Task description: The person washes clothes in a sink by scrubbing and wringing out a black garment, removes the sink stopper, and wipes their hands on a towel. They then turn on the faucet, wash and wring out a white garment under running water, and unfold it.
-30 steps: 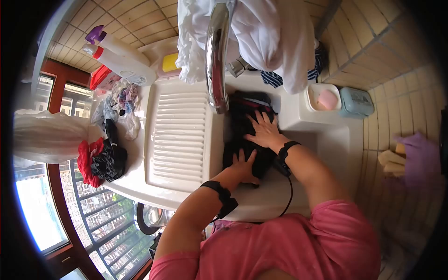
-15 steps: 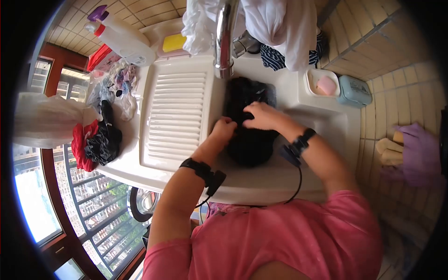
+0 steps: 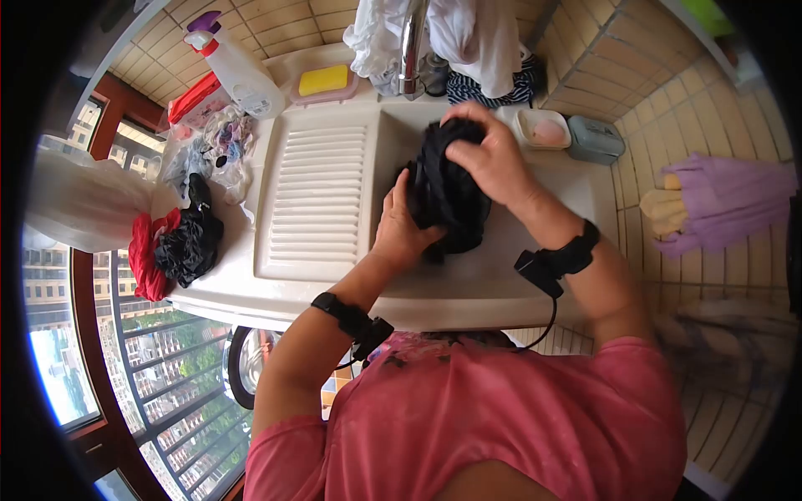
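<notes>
Black garment [image 3: 454,192] in grasp at the sink basin [image 3: 535,246], beside the ribbed washboard [image 3: 317,196]. Clamps its far end with the right hand [image 3: 496,163], cups its side with the left hand [image 3: 401,232].

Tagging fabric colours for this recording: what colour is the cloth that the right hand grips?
The cloth is black; it shows best in the current head view.
</notes>
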{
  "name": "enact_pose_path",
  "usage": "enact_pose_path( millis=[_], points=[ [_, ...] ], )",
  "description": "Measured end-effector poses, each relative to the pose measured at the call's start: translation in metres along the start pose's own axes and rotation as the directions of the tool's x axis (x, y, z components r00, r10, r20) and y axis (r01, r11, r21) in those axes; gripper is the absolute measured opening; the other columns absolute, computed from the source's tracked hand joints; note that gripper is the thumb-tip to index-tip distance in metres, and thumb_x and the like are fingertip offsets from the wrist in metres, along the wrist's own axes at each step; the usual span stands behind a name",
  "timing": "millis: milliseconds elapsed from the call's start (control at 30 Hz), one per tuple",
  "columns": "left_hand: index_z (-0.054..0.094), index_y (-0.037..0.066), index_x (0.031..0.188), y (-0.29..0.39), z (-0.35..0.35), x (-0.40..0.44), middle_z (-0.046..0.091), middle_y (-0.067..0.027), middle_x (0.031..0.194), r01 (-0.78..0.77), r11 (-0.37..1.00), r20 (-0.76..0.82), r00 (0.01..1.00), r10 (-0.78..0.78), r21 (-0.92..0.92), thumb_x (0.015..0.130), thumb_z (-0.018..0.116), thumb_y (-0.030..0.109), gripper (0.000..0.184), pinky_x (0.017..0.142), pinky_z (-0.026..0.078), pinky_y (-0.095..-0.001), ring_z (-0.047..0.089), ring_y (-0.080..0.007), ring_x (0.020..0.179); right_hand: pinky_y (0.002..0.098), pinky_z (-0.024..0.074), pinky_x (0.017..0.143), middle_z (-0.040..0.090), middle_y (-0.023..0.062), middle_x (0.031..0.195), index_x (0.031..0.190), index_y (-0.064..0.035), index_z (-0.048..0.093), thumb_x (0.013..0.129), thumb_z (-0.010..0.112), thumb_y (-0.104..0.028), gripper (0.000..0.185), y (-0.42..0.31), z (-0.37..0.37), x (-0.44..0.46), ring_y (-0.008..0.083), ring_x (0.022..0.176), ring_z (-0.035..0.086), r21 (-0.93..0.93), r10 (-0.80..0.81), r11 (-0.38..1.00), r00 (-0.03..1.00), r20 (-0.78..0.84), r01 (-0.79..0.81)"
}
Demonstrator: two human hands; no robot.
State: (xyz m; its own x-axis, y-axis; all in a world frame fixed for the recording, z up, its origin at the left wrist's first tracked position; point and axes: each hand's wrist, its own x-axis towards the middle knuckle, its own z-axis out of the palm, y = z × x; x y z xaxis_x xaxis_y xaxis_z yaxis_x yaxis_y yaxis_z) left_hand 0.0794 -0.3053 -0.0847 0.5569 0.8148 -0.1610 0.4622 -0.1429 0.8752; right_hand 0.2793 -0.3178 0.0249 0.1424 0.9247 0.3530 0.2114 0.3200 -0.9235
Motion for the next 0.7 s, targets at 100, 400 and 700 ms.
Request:
enact_pose_path(
  millis=[100, 400, 700],
  points=[
    [0.008, 0.006, 0.161, 0.035, -0.014, 0.001, 0.036, -0.02, 0.154, -0.122, 0.935, 0.051, 0.988, 0.147, -0.332, 0.066, 0.096, 0.023, 0.131, 0.119, 0.035, -0.0417, 0.04, -0.0335, 0.143, 0.0248, 0.0522, 0.081, 0.066, 0.0007, 0.097, 0.114, -0.0016, 0.063, 0.085, 0.07, 0.001, 0.03, -0.074, -0.017, 0.022, 0.0077, 0.089, 0.062, 0.114, -0.078, 0.99, 0.994, -0.076, 0.086],
    [0.037, 0.0, 0.151, 0.135, -0.068, 0.004, 0.051, -0.0293, 0.14, -0.397, 0.911, -0.143, 0.913, 0.381, -0.11, 0.074, 0.065, 0.002, 0.082, 0.114, 0.04, -0.0397, 0.051, -0.0391, 0.135, 0.027, 0.0543, 0.081, 0.067, 0.005, 0.102, 0.114, -0.0009, 0.062, 0.085, 0.064, 0.006, 0.029, -0.141, -0.04, 0.026, 0.0118, 0.092, 0.065, 0.182, -0.245, 0.94, 0.941, -0.233, 0.289],
    [0.05, 0.011, 0.144, -0.013, -0.015, 0.025, 0.054, -0.0259, 0.137, -0.258, 0.888, 0.144, 0.965, 0.219, 0.381, 0.078, 0.055, -0.005, 0.068, 0.108, 0.046, -0.0484, 0.053, -0.0466, 0.126, 0.0402, 0.0535, 0.091, 0.072, 0.0153, 0.103, 0.115, -0.0053, 0.066, 0.086, 0.075, -0.016, 0.033, 0.079, -0.065, -0.074, 0.0287, 0.101, 0.069, -0.457, 0.153, 0.882, 0.987, 0.056, -0.111]
  ],
)
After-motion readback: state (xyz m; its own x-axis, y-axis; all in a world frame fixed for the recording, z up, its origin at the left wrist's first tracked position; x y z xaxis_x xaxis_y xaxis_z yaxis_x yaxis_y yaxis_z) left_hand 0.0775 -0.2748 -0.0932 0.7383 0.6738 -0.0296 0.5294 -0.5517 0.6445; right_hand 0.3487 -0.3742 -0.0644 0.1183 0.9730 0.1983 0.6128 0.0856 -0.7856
